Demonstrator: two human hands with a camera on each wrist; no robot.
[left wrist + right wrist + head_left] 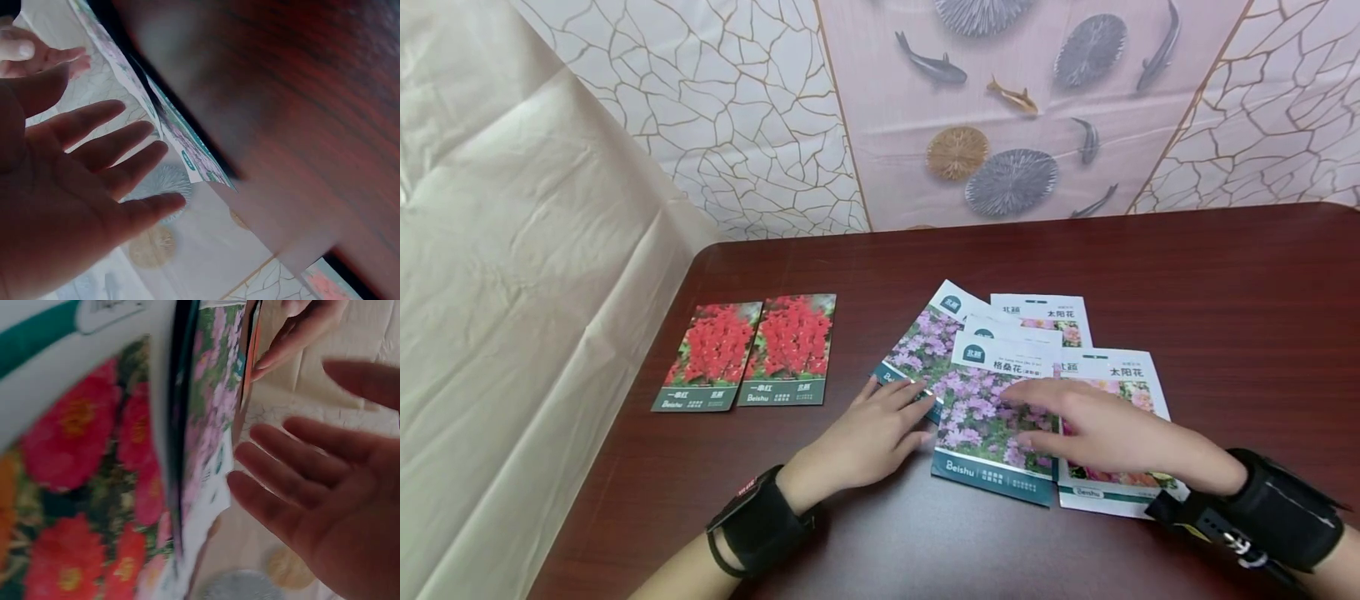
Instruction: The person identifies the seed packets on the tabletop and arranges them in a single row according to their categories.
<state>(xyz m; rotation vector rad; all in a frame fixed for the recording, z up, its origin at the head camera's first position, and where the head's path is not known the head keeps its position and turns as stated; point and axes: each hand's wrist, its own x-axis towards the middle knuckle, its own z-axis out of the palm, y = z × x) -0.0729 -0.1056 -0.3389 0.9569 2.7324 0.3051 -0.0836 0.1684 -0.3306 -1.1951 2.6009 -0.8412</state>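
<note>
My left hand (pixel 865 437) has its fingers spread at the lower edge of a slanted purple-flower seed packet (pixel 917 343). Over the front purple-flower seed packet (pixel 988 475), my right hand (pixel 1101 427) extends its fingers, covering part of the picture. Another white-topped packet (pixel 1018 329) is mostly hidden between these two. To their right, two white packets with mixed flowers, a nearer one (pixel 1123 367) and a farther one (pixel 1071 332), lie partly covered. The right wrist view shows the right palm (pixel 350 506) with nothing gripped; in the left wrist view the left palm (pixel 69 194) is likewise bare.
Two red-flower seed packets, one left (pixel 711 346) and one right (pixel 793 342), lie side by side at the table's left. The dark red wooden table (pixel 1240 333) meets a patterned backdrop (pixel 775 108) behind and a pale cloth (pixel 550 333) along its left edge.
</note>
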